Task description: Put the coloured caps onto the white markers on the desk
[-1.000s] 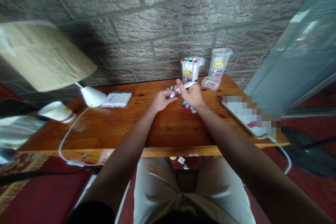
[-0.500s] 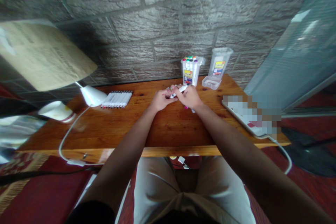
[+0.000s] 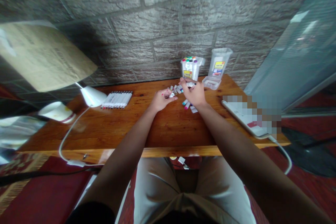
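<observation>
Left hand (image 3: 162, 100): fingertips mostly out of sight, white object (image 3: 172, 95) half buried in grip (marker or cap, cannot tell); red specks on skin too small to make out. Right hand (image 3: 194, 93) hides part of pale marker (image 3: 191, 84), also overlaps loose markers (image 3: 187, 105). Box label (image 3: 188, 74) too small to read. Pixelation covers much of white device (image 3: 243, 115). Lampshade (image 3: 47, 56) and blurred shiny bundle (image 3: 18, 131) cut by left edge, dark floor base (image 3: 309, 154) by right.
</observation>
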Motion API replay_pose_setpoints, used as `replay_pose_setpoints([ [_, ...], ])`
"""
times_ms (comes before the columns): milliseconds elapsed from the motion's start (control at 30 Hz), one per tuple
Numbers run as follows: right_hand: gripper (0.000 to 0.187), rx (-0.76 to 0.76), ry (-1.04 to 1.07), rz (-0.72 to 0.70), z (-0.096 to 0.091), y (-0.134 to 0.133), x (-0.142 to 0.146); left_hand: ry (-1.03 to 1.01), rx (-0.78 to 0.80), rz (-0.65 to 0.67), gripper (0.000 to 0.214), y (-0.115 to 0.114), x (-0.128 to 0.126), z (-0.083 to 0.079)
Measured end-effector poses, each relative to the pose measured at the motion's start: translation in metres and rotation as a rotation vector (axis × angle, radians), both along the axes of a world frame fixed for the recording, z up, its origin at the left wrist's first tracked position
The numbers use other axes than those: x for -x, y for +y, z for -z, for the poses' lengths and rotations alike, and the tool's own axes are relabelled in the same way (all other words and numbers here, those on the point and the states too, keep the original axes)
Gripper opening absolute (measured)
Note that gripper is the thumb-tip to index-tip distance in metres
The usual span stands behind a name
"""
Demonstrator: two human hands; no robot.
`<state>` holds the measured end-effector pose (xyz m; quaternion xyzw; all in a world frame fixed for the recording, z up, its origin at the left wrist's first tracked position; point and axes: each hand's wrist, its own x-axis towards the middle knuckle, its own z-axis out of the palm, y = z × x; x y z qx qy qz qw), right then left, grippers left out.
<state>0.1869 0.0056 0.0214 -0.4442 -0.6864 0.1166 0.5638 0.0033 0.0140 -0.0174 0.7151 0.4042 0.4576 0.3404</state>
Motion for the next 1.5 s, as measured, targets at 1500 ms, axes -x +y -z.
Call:
replay_pose_setpoints([
  [1500, 0.048, 0.007, 0.022, -0.156, 0.002, -0.003, 0.010, 0.092, -0.029, 0.005, 0.041, 0.000, 0.001, 0.000],
])
